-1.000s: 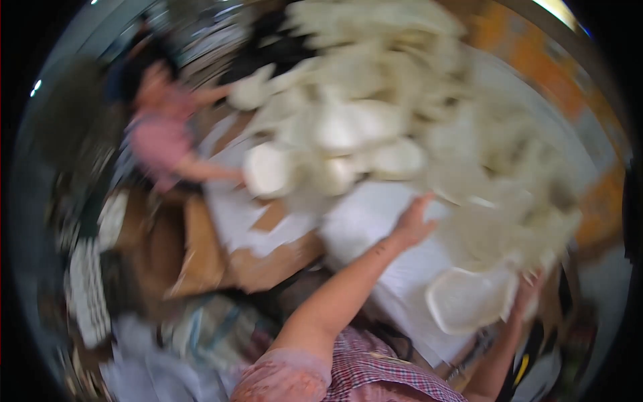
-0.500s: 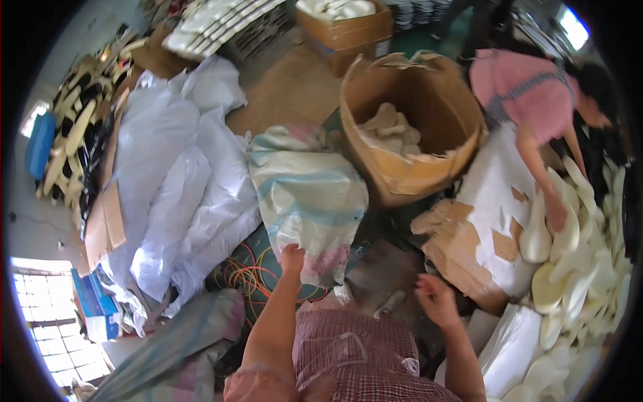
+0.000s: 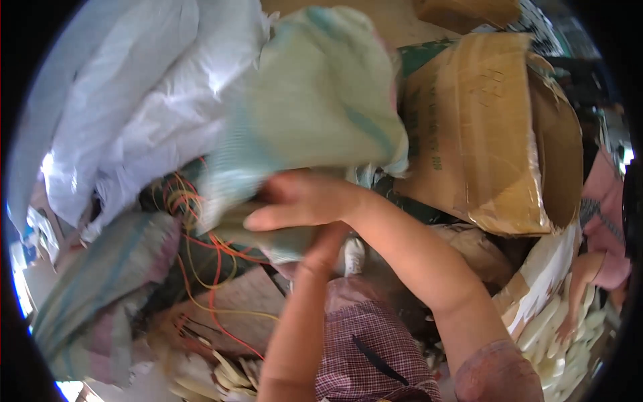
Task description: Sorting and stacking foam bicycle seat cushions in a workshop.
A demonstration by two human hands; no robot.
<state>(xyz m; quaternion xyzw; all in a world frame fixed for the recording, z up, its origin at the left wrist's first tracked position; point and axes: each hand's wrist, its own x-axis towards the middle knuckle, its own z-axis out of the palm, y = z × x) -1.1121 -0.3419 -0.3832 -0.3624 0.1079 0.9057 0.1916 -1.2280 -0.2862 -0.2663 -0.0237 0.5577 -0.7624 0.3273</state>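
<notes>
A pale woven sack [image 3: 315, 107] with blue-green stripes is raised in front of me, its surface smeared by motion. My right hand [image 3: 301, 199] reaches across to the left at the sack's lower edge, fingers bent at the cloth and thumb below. Behind it, my left hand [image 3: 327, 244] comes up against the underside of the sack. The sack and right hand hide the left fingers. A dark gap shows between the right thumb and fingers.
Large white plastic bags [image 3: 161, 127] bulge at left, above tangled red and yellow cords [image 3: 214, 261]. A striped sack [image 3: 107, 288] lies at lower left. A tall cardboard box [image 3: 495, 141] stands right. Beyond it, a co-worker's hand [image 3: 568, 328] is over pale flat pieces [image 3: 542, 362].
The woven sack has been lifted and swung up. My right hand, earlier free at the right, has crossed leftward to the sack. My view has shifted, putting the box further right.
</notes>
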